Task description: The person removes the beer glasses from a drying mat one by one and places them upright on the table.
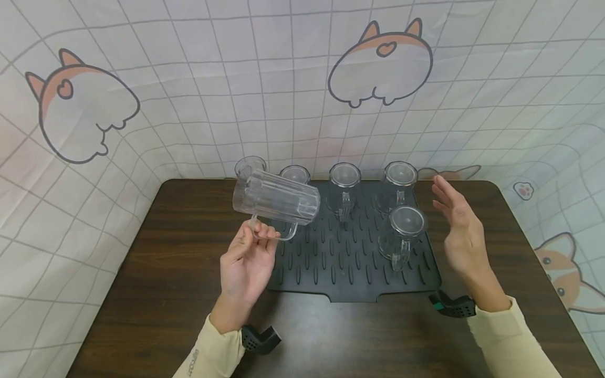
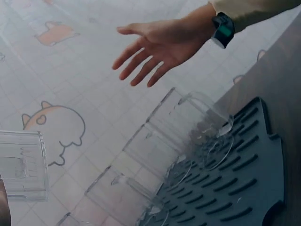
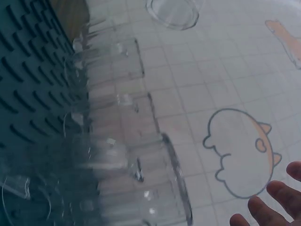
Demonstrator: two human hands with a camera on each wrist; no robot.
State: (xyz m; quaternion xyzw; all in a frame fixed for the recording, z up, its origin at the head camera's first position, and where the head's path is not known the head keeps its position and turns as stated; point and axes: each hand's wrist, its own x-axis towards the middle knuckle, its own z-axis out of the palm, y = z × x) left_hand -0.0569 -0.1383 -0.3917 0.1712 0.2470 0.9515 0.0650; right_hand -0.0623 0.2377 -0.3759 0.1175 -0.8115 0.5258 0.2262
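Mug (image 1: 279,198) hangs sideways just beyond your left hand's (image 1: 249,260) fingers, clamped by its handle; your right hand's (image 1: 460,236) fingers are apart, empty, near another mug (image 1: 408,221). You seem mid-transfer; the next move likely calls for standing it on the mat (image 1: 326,278), right of your left fingers.

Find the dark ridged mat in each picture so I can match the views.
Head: the mat lies just below and right of centre.
Left wrist: the mat slants through the lower right.
Right wrist: the mat runs along the left side, cut off by the picture's edge.
Shared landmark: the clear mugs standing on it, visible in all three views.
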